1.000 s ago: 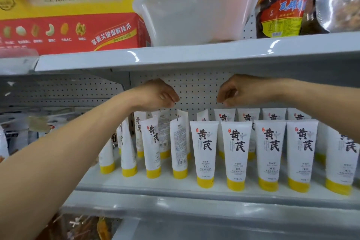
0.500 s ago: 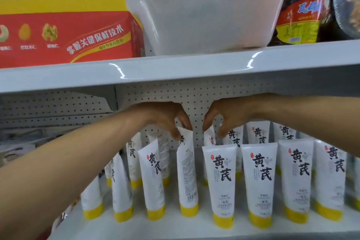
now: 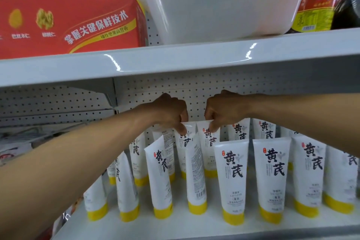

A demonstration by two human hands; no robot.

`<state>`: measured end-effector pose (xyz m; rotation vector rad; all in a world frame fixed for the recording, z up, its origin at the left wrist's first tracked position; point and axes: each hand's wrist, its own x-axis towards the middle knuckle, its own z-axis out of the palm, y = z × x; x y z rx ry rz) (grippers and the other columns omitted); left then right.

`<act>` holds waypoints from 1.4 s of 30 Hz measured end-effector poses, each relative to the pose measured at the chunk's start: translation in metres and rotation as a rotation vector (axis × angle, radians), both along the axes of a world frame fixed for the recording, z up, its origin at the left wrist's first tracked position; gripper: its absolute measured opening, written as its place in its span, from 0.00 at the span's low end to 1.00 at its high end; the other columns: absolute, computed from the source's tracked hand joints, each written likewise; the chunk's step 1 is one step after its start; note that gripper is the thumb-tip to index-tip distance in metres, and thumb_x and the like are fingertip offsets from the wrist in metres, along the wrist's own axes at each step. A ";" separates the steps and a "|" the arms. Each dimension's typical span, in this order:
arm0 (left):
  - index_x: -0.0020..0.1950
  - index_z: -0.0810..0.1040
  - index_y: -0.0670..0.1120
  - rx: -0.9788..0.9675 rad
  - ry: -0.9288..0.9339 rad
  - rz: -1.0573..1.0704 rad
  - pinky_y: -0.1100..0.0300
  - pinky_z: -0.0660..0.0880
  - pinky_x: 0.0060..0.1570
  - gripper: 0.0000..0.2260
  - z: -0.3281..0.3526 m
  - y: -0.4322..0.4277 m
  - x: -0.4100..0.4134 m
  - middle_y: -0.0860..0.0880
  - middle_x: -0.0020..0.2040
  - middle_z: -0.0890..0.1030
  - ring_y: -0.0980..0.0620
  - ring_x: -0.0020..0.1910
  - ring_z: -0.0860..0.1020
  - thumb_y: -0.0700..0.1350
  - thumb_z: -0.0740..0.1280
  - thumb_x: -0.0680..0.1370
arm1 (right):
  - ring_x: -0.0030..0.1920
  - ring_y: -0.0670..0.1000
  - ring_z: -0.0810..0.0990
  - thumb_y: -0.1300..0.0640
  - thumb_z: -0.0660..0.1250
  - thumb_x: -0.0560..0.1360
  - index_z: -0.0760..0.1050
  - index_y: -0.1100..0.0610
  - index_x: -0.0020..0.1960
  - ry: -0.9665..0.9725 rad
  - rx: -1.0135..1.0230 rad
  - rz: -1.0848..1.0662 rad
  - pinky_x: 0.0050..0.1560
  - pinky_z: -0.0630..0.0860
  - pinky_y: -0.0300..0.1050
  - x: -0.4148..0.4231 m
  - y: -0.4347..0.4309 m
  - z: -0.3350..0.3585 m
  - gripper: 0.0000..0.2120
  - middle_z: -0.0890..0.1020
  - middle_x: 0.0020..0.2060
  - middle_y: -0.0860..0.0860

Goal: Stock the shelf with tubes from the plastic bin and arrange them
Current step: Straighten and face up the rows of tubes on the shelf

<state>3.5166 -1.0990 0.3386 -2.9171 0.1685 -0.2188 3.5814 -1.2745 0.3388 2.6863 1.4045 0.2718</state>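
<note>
Tubes (image 3: 230, 179) need squaring: left hand (image 3: 171, 113) and right hand (image 3: 224, 111) each pinch a back-row top; turn labels forward, gently.

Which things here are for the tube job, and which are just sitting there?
For the job:
- left hand pinching the top of a back-row tube
- right hand pinching the next tube
- front-row tubes
- plastic bin on the upper shelf
- shelf

Just sitting there:
- red and yellow box
- snack bag
</note>
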 end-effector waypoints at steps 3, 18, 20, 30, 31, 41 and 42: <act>0.56 0.82 0.51 -0.017 0.000 -0.001 0.61 0.74 0.56 0.18 -0.001 0.003 0.002 0.56 0.50 0.84 0.57 0.48 0.81 0.56 0.75 0.69 | 0.34 0.41 0.75 0.45 0.72 0.71 0.74 0.45 0.30 0.000 -0.008 -0.030 0.54 0.73 0.45 0.004 0.000 0.000 0.13 0.76 0.26 0.40; 0.57 0.80 0.53 -0.057 -0.004 0.022 0.60 0.70 0.59 0.18 -0.005 0.010 0.006 0.57 0.51 0.83 0.55 0.52 0.78 0.57 0.74 0.70 | 0.36 0.43 0.76 0.46 0.70 0.73 0.75 0.46 0.35 0.055 -0.015 -0.045 0.40 0.73 0.38 0.011 0.001 -0.002 0.10 0.79 0.32 0.41; 0.58 0.80 0.53 -0.091 0.019 0.031 0.60 0.72 0.57 0.17 -0.003 0.011 0.003 0.56 0.53 0.82 0.56 0.51 0.79 0.57 0.73 0.72 | 0.36 0.44 0.76 0.45 0.70 0.73 0.77 0.49 0.37 0.065 -0.014 -0.044 0.42 0.73 0.40 0.012 0.000 -0.002 0.10 0.79 0.32 0.42; 0.57 0.81 0.60 -0.410 0.040 -0.001 0.60 0.67 0.66 0.11 0.023 0.078 -0.044 0.61 0.56 0.82 0.63 0.56 0.78 0.57 0.69 0.75 | 0.45 0.41 0.75 0.46 0.66 0.76 0.74 0.52 0.62 0.140 0.140 0.072 0.43 0.70 0.34 -0.009 0.019 0.011 0.17 0.76 0.45 0.42; 0.57 0.80 0.61 -0.415 0.077 0.017 0.61 0.67 0.65 0.12 0.024 0.086 -0.049 0.62 0.55 0.82 0.64 0.56 0.78 0.58 0.70 0.73 | 0.43 0.41 0.74 0.47 0.67 0.76 0.74 0.51 0.62 0.128 0.148 0.093 0.41 0.69 0.35 -0.012 0.027 0.012 0.17 0.75 0.44 0.43; 0.58 0.80 0.58 -0.396 0.131 0.087 0.70 0.68 0.55 0.16 0.013 0.109 -0.069 0.61 0.54 0.82 0.67 0.54 0.77 0.50 0.76 0.71 | 0.33 0.42 0.72 0.51 0.72 0.71 0.78 0.43 0.55 0.079 0.028 0.232 0.36 0.68 0.39 -0.048 0.092 0.019 0.13 0.73 0.34 0.42; 0.58 0.81 0.57 -0.387 0.125 0.083 0.72 0.68 0.54 0.16 0.010 0.108 -0.068 0.62 0.53 0.82 0.69 0.53 0.76 0.49 0.75 0.71 | 0.33 0.42 0.72 0.49 0.72 0.71 0.79 0.44 0.54 0.092 0.004 0.219 0.35 0.68 0.38 -0.050 0.096 0.018 0.12 0.74 0.33 0.42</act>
